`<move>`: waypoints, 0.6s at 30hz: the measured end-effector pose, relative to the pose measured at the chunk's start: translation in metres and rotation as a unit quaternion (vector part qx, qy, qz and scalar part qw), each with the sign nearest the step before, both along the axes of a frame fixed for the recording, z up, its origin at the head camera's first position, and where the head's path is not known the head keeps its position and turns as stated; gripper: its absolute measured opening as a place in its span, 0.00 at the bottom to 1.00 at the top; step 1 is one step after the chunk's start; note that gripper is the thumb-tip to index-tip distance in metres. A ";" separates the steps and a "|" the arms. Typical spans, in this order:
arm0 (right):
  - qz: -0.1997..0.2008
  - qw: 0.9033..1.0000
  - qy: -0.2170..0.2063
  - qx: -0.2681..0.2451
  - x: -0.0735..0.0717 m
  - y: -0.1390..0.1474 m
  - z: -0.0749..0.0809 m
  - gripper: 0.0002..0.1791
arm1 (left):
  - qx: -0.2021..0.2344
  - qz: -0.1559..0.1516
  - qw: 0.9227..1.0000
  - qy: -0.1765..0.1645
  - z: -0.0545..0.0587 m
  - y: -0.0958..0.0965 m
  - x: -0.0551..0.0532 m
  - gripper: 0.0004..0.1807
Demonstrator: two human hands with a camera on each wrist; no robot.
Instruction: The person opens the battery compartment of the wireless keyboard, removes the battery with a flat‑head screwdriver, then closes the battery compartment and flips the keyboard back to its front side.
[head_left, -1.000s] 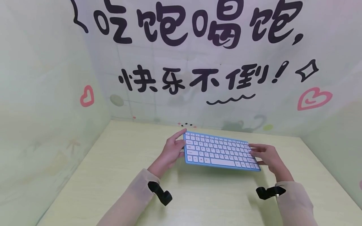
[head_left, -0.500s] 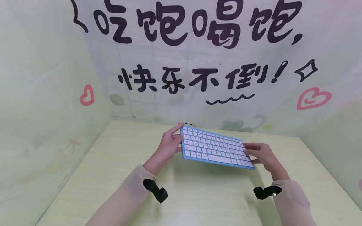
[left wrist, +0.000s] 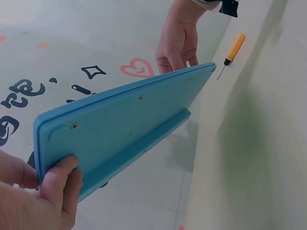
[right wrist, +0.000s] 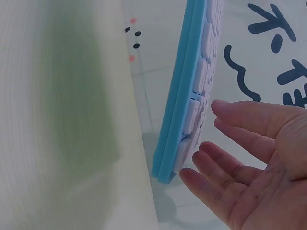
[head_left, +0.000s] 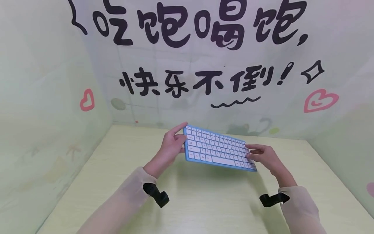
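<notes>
A blue keyboard with white keys (head_left: 216, 146) is held tilted above the table, its left end higher than its right. My left hand (head_left: 169, 146) grips the left end, with curled fingers (left wrist: 60, 184) against the underside in the left wrist view. That underside shows screws and a raised ridge along one long edge. My right hand (head_left: 266, 157) is at the keyboard's right end. In the right wrist view its fingers (right wrist: 225, 160) are spread and nearly straight beside the keys; whether the fingertips touch them I cannot tell.
A screwdriver with a yellow handle (left wrist: 235, 49) lies on the table, seen in the left wrist view. The pale table (head_left: 198, 201) is bounded by a printed cloth backdrop (head_left: 175, 110) behind and at both sides. Black camera mounts (head_left: 156, 195) sit on both wrists.
The keyboard has risen and shifted left, its left end tilting further up. My left hand has moved up and left with it. The right hand has followed slightly to the left.
</notes>
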State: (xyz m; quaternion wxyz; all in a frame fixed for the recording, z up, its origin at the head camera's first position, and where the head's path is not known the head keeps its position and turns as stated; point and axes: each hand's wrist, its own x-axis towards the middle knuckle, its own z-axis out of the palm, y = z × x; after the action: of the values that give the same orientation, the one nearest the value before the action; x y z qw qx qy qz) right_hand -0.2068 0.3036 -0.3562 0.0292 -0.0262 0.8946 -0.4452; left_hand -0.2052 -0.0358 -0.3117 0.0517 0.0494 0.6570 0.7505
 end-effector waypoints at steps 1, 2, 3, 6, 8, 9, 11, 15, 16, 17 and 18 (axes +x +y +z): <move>0.001 1.000 0.007 0.004 0.001 0.000 0.001 0.30 | 0.000 -0.003 1.000 0.001 0.000 0.000 -0.001 0.27; 0.002 1.000 0.014 0.006 0.001 -0.001 0.001 0.29 | -0.001 -0.006 1.000 0.003 0.001 -0.001 -0.001 0.26; 0.004 1.000 0.021 0.007 0.002 -0.002 0.002 0.29 | -0.004 -0.008 1.000 0.004 0.001 -0.002 -0.002 0.26; 0.010 0.999 0.037 0.003 0.005 -0.007 0.004 0.28 | -0.014 -0.012 1.000 0.007 0.003 -0.004 -0.003 0.26; 0.018 0.999 0.045 0.003 0.007 -0.012 0.006 0.27 | -0.018 -0.010 1.000 0.008 0.004 -0.005 -0.003 0.26; 0.022 0.999 0.049 0.005 0.008 -0.015 0.007 0.26 | -0.018 -0.010 1.000 0.009 0.005 -0.005 -0.003 0.26; 0.032 0.998 0.059 0.007 0.010 -0.021 0.009 0.25 | -0.013 -0.009 1.000 0.009 0.006 -0.005 -0.004 0.26; 0.058 0.995 0.085 0.003 0.014 -0.032 0.012 0.24 | -0.007 -0.005 1.000 0.012 0.008 -0.006 -0.004 0.27; 0.065 0.994 0.091 -0.003 0.015 -0.035 0.013 0.23 | -0.007 -0.003 1.000 0.012 0.008 -0.007 -0.004 0.27; 0.073 0.993 0.097 -0.007 0.016 -0.038 0.013 0.23 | -0.007 0.000 1.000 0.013 0.008 -0.007 -0.005 0.27; 0.080 0.992 0.101 -0.011 0.017 -0.040 0.014 0.23 | -0.006 0.002 1.000 0.012 0.008 -0.007 -0.004 0.27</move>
State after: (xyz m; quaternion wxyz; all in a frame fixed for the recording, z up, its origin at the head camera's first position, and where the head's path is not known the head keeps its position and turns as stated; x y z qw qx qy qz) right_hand -0.1897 0.2632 -0.3424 -0.0259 -0.1426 0.8830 -0.4464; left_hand -0.2095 -0.0427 -0.3036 0.0421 0.0568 0.6623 0.7459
